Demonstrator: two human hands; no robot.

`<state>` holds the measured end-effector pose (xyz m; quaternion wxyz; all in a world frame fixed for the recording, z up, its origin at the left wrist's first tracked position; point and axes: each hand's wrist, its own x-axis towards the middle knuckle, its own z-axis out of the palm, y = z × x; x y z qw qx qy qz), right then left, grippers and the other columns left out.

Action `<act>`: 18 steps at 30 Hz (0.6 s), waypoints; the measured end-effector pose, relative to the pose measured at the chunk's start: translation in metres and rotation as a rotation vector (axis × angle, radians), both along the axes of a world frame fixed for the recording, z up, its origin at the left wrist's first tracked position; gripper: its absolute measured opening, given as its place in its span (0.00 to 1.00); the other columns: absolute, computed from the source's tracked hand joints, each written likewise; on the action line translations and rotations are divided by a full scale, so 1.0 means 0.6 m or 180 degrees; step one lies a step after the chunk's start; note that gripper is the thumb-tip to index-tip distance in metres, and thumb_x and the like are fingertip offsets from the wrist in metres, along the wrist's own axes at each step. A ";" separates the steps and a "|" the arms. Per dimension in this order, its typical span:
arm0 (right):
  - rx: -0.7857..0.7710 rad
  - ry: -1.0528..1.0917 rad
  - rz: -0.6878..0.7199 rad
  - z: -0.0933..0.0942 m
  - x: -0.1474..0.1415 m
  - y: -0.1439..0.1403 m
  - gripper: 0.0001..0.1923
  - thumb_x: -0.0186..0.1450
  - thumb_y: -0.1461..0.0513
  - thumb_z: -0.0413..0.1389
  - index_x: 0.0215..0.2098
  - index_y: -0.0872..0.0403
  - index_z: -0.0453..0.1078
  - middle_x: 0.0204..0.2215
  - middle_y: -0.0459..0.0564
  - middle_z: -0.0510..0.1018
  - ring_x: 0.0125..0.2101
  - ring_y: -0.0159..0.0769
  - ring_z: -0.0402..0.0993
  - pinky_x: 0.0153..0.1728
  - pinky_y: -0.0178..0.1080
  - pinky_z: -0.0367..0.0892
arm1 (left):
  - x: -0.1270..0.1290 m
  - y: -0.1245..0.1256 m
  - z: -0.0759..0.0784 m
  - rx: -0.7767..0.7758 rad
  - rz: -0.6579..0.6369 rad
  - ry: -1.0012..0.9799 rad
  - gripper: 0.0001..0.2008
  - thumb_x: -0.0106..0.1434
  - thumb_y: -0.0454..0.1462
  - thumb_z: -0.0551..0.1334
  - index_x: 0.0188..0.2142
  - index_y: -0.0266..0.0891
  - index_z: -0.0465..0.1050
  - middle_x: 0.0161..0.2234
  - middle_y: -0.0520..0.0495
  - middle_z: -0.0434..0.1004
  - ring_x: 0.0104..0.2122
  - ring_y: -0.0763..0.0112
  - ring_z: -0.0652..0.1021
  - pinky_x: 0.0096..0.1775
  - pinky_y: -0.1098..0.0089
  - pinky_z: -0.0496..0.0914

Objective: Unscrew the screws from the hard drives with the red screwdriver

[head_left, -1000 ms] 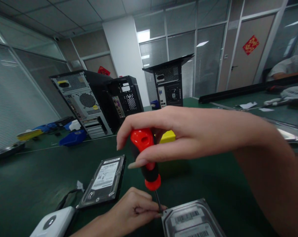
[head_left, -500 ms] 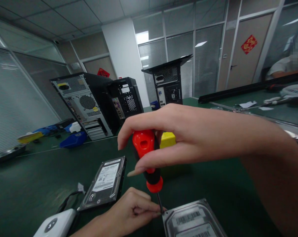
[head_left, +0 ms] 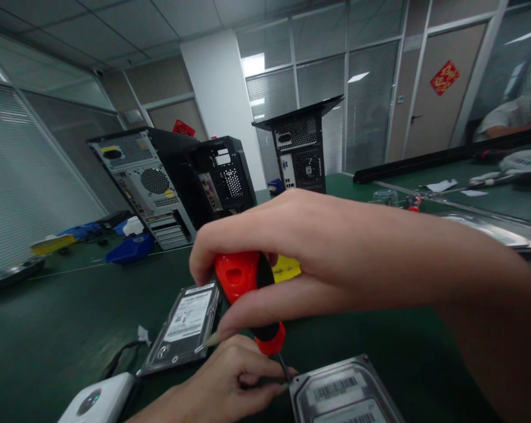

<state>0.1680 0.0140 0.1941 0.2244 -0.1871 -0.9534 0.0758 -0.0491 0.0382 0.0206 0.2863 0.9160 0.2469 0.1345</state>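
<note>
My right hand (head_left: 318, 258) wraps the red-and-black screwdriver (head_left: 248, 294); my left hand (head_left: 230, 382) pinches its shaft at the corner of the near hard drive (head_left: 342, 393), at 6 o'clock on the green surface (head_left: 49, 329); a second drive (head_left: 184, 323) lies at 10 o'clock of it.

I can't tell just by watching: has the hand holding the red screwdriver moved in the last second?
Yes. The right hand and screwdriver handle have tilted left and lower, now overlapping the far hard drive, which hasn't shifted on the table.
</note>
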 end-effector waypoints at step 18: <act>0.0075 0.0128 0.0015 -0.003 0.003 0.005 0.10 0.69 0.56 0.54 0.37 0.56 0.67 0.29 0.38 0.71 0.26 0.24 0.66 0.23 0.28 0.61 | 0.015 -0.005 -0.036 0.0354 0.0066 -0.0523 0.22 0.70 0.49 0.55 0.38 0.38 0.83 0.14 0.56 0.56 0.16 0.76 0.61 0.21 0.73 0.54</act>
